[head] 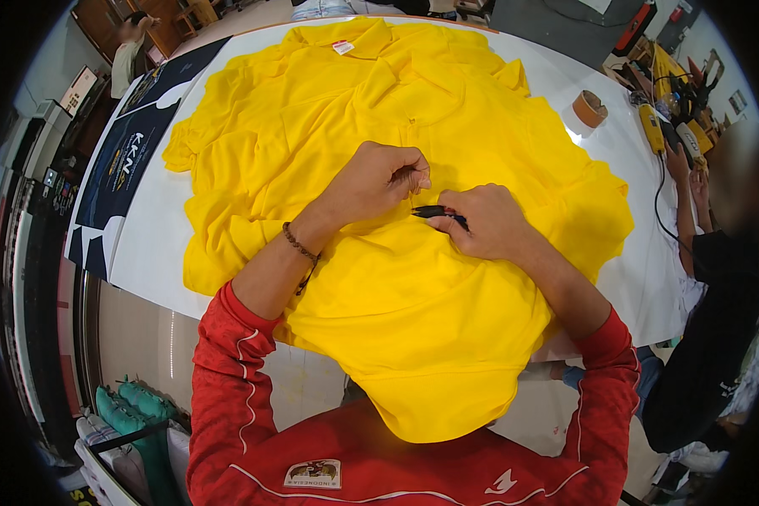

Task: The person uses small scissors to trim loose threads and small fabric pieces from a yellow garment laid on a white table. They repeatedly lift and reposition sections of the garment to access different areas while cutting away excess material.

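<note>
Yellow collared shirts (417,303) lie spread and overlapping over the white table, and one hangs over the near edge towards my lap. My right hand (484,218) is closed around small black thread snips (431,212), whose tips point left just above the fabric. Beside those tips, my left hand (411,174) pinches what looks like a fine thread rising from the shirt's front. A white label with red shows inside the collar of the farthest shirt.
A roll of brown tape (589,109) sits at the table's right. Dark printed fabric pieces (126,152) lie along the left edge. At the right, a co-worker's hands (680,167) are near a yellow corded tool (651,129). Green-wrapped bundles (123,405) stand below left.
</note>
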Available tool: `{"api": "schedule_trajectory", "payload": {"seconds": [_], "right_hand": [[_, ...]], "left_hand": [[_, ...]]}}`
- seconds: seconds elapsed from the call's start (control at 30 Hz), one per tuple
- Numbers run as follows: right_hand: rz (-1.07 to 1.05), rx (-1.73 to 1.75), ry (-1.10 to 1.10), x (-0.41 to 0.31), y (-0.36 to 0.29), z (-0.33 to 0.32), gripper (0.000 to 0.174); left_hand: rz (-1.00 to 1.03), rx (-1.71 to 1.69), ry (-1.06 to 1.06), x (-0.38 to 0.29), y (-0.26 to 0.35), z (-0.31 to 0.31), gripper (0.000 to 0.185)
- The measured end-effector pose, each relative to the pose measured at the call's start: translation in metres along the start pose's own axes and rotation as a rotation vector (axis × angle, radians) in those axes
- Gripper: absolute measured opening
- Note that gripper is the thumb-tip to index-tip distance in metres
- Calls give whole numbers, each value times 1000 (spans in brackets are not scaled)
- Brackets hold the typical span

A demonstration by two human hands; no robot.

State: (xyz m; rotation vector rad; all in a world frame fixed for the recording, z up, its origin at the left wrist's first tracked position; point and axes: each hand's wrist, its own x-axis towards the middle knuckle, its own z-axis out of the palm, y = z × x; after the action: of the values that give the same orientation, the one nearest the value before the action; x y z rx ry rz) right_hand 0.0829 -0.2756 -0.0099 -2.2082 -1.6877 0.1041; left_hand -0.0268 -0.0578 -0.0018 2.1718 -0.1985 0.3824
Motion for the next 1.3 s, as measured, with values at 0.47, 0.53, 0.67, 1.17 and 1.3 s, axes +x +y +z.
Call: {"api": "schedule_trajectory", "payload": {"seconds": [0.47, 0.53, 0.67, 1.17, 1.3], "right_hand": [[176, 52, -51, 2, -11, -12, 40], [187, 52, -55, 3, -12, -12, 40], [166, 36, -29, 5, -9, -7, 37], [148, 140, 1, 10, -7, -5, 38], [207, 560, 101, 12, 20, 5, 38]], "left_hand": [[-76, -60, 56, 1, 5, -4, 6], [-88, -71, 48, 2, 7, -4, 6], [-100, -87, 44, 2, 6, -4, 7], [-105, -144, 25, -2, 3, -6, 11], [-91, -231, 106, -6, 5, -19, 12]]}}
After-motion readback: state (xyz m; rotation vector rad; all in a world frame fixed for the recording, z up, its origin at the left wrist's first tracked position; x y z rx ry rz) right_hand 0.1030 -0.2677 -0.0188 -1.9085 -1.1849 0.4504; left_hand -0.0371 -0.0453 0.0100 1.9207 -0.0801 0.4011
